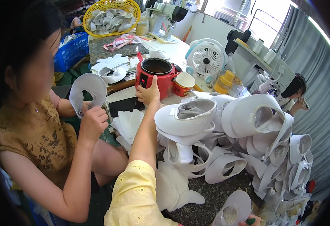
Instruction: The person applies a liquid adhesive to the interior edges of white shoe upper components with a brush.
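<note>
My left hand (pixel 148 93), its arm in a yellow sleeve, reaches forward and touches the front of a small red electric pot (pixel 164 83). Its thumb points up along the pot's wall, and the fingers rest by the control panel. Dark contents show inside the pot's rim. At the lower right, my right hand (pixel 252 220) is partly cut off by the picture's edge. Closed fingers there grip a dark green handle (pixel 250 221); what it belongs to is hidden. Just beside them is a white visor-shaped piece (pixel 241 203) with an oval opening and a speckled inside.
A large pile of white visor-shaped pieces (pixel 248 116) covers the right side. Flat white pieces (pixel 172 186) lie stacked nearer. At left, a co-worker (pixel 37 135) holds another piece. A paper cup (pixel 184 83), a white fan (pixel 207 60) and sewing machines (pixel 278 71) stand beyond.
</note>
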`<state>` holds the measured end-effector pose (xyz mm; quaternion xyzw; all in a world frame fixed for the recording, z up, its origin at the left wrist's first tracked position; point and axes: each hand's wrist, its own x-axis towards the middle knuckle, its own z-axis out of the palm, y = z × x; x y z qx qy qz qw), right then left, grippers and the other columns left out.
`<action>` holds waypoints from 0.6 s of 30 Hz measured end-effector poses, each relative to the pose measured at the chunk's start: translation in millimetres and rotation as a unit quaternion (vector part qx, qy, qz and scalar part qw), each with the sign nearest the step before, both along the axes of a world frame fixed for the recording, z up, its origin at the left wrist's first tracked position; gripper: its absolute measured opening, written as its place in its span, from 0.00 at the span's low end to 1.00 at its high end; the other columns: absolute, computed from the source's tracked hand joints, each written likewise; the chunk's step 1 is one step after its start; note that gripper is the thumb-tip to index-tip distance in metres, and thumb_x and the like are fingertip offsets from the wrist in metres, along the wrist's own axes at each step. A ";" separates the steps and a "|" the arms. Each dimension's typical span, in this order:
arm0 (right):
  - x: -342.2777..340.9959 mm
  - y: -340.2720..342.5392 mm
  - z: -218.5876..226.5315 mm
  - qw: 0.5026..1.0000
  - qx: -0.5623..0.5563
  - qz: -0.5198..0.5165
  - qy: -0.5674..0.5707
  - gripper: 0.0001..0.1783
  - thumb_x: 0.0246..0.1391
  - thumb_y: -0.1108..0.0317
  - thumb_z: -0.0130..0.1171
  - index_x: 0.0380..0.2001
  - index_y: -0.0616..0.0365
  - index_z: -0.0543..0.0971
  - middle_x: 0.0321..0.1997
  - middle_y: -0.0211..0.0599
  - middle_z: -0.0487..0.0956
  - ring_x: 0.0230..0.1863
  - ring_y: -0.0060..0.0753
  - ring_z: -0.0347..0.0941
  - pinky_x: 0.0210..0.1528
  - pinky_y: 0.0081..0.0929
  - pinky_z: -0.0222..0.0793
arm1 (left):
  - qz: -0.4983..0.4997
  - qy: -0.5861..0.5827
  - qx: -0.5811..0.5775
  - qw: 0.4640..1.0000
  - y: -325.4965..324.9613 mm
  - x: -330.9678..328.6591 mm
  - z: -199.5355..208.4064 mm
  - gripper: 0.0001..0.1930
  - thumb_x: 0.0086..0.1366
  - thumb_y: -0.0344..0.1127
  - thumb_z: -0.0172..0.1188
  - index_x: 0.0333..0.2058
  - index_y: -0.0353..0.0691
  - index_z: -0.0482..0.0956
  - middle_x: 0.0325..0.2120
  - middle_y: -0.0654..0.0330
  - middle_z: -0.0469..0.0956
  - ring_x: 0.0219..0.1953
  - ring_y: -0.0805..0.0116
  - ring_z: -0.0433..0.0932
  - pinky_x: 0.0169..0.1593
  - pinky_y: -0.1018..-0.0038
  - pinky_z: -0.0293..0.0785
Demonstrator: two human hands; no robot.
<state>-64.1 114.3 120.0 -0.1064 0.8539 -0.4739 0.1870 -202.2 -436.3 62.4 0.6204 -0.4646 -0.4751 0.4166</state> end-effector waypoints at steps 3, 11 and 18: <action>0.8 -6.8 4.9 1.000 -0.016 -0.004 0.005 0.05 0.36 0.75 0.57 0.21 0.62 0.72 0.14 0.21 0.66 0.15 0.12 0.57 0.16 0.12 0.51 | -0.001 -0.004 0.006 1.000 0.7 0.2 3.9 0.43 0.34 0.68 0.54 0.45 0.41 0.60 0.43 0.53 0.55 0.46 0.55 0.55 0.48 0.64 0.55; 2.5 -9.1 3.8 1.000 -0.024 -0.010 0.004 0.06 0.36 0.74 0.58 0.22 0.63 0.72 0.14 0.21 0.66 0.15 0.12 0.57 0.16 0.12 0.51 | -0.016 -0.008 -0.002 1.000 -2.8 1.2 -0.7 0.44 0.35 0.67 0.54 0.46 0.41 0.58 0.45 0.53 0.54 0.48 0.55 0.54 0.48 0.63 0.55; 8.4 -2.9 9.6 0.998 -0.051 -0.002 0.021 0.09 0.38 0.70 0.59 0.24 0.63 0.72 0.16 0.21 0.65 0.15 0.12 0.56 0.16 0.12 0.50 | 0.050 0.024 0.011 0.998 2.6 -14.2 -4.3 0.47 0.35 0.67 0.55 0.46 0.36 0.56 0.43 0.47 0.57 0.47 0.52 0.56 0.50 0.65 0.51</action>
